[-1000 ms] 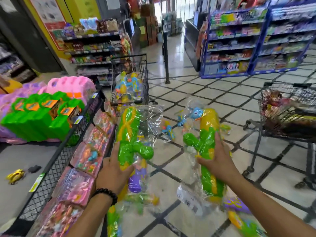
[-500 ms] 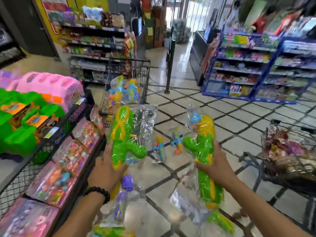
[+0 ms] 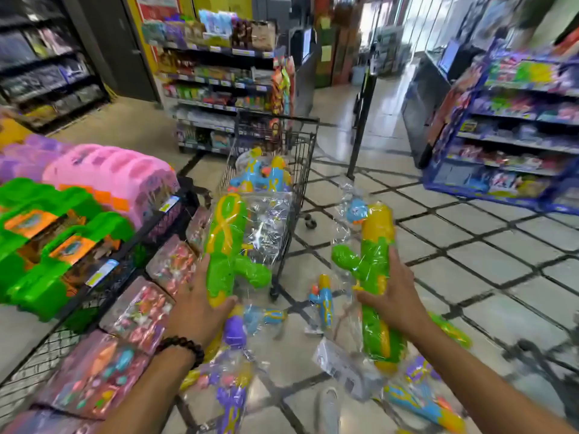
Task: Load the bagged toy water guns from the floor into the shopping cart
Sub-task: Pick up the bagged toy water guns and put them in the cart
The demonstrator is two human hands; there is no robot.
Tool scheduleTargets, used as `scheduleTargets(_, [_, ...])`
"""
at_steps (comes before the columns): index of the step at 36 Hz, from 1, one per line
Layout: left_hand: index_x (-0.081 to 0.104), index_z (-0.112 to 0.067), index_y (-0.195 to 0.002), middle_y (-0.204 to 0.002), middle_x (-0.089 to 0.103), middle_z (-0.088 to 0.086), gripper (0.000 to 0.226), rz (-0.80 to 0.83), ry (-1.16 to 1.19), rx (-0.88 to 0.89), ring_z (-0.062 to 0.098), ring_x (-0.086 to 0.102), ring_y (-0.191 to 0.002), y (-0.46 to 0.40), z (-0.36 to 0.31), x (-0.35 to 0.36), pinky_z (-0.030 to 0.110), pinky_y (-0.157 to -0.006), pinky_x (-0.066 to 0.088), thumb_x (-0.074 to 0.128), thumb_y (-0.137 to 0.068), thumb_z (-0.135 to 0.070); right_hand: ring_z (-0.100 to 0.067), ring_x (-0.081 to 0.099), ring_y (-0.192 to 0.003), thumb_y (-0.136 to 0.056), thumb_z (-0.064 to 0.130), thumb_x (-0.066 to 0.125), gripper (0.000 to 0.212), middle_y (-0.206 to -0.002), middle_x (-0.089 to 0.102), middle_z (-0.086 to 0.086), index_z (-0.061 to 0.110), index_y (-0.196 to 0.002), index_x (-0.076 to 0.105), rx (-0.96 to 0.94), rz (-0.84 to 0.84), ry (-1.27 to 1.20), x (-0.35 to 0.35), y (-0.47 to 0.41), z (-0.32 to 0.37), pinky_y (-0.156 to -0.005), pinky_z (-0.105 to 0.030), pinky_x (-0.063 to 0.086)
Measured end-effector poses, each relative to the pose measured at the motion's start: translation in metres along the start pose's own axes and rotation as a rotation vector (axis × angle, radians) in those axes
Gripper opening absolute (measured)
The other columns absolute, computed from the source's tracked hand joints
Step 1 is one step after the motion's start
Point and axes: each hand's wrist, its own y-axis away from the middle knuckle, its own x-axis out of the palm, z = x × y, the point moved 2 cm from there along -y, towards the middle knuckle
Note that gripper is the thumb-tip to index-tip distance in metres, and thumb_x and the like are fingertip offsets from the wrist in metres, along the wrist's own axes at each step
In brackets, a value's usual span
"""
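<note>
Both hands are loaded here: the left hand (image 3: 195, 303) wraps thumb and fingers around the lower barrel of a green-and-yellow plastic water gun in a clear crinkly bag (image 3: 228, 245), and the right hand (image 3: 396, 297) grips a second green-and-yellow bagged water gun (image 3: 374, 267) at mid-body, fingers curled round the far side. Each gun stands nearly upright with its long axis running up and away from the person, nose pointing toward the black wire shopping cart (image 3: 300, 170) ahead. That cart sits straight beyond the left hand's gun, whose bag top overlaps the basket's near wall in this view, so the left hand looks the nearer of the two; the right hand's gun is held off to the cart's right side, over the tiled floor (image 3: 470, 245). Blue-and-yellow bagged guns (image 3: 266, 178) are heaped inside the basket already. More lie on the floor: a small blue bagged one (image 3: 324, 300) between the two hands, purple and blue ones down by the wrists. My read: the drop turns on lifting each nose over the rim, left going forward, right swinging inward. A display rack of pink and green toy packs (image 3: 94, 220) stands close on the left.
</note>
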Motion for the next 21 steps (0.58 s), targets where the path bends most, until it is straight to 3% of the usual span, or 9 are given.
scheduleTargets(4, [-0.003,-0.051,-0.158,-0.145,0.048,0.024,0.11,-0.021,-0.037,-0.05,0.04,0.058,-0.122,-0.052,-0.019,0.008,0.045,-0.089,0.051,0.077,-0.082,-0.056,-0.036,0.031,-0.143,-0.065,0.049,0.092,0.138,-0.153,0.041,-0.015,0.034,-0.164,-0.003,-0.02,0.011,-0.026,0.008,-0.07,-0.001,-0.114,-0.05,0.035])
scheduleTargets(7, [-0.011,-0.061,-0.152,-0.151,0.046,0.02,0.113,-0.045,-0.065,-0.076,0.038,0.058,-0.126,-0.093,-0.031,0.01,0.046,-0.089,0.053,0.076,-0.08,-0.06,-0.033,0.032,-0.143,-0.062,0.06,0.086,0.136,-0.153,0.042,-0.014,0.033,-0.164,0.001,-0.027,0.059,-0.03,0.011,-0.126,-0.002,-0.114,-0.049,0.035])
scheduleTargets(9, [-0.016,-0.063,-0.15,-0.153,0.045,0.019,0.114,-0.064,-0.085,-0.098,0.038,0.058,-0.126,-0.119,-0.035,0.01,0.048,-0.088,0.054,0.075,-0.08,-0.061,-0.029,0.027,-0.145,-0.066,0.049,0.09,0.137,-0.157,0.035,-0.014,0.034,-0.165,-0.004,-0.035,0.09,-0.048,0.016,-0.161,0.002,-0.115,-0.045,0.032])
scheduleTargets(11, [-0.014,-0.059,-0.153,-0.147,0.048,0.024,0.114,-0.082,-0.084,-0.143,0.039,0.061,-0.119,-0.139,-0.04,0.01,0.048,-0.086,0.056,0.074,-0.081,-0.061,-0.028,0.024,-0.147,-0.072,0.038,0.092,0.137,-0.16,0.027,-0.018,0.033,-0.164,-0.009,-0.027,0.123,-0.064,0.02,-0.193,0.009,-0.115,-0.04,0.029])
scheduleTargets(16, [-0.008,-0.056,-0.155,-0.125,0.058,0.028,0.115,-0.113,-0.066,-0.243,0.038,0.063,-0.11,-0.175,-0.04,0.007,0.045,-0.079,0.054,0.078,-0.078,-0.061,-0.03,0.014,-0.152,-0.071,0.036,0.093,0.138,-0.162,0.023,-0.025,0.033,-0.164,-0.009,-0.025,0.179,-0.062,0.039,-0.255,0.023,-0.12,-0.044,0.026])
scheduleTargets(21, [-0.008,-0.061,-0.153,-0.126,0.054,0.025,0.112,-0.119,-0.07,-0.303,0.038,0.066,-0.101,-0.216,-0.035,0.01,0.043,-0.075,0.053,0.076,-0.08,-0.059,-0.029,0.002,-0.157,-0.075,0.035,0.091,0.137,-0.167,0.013,-0.024,0.029,-0.164,-0.012,-0.06,0.247,-0.063,0.066,-0.305,0.042,-0.124,-0.046,0.021])
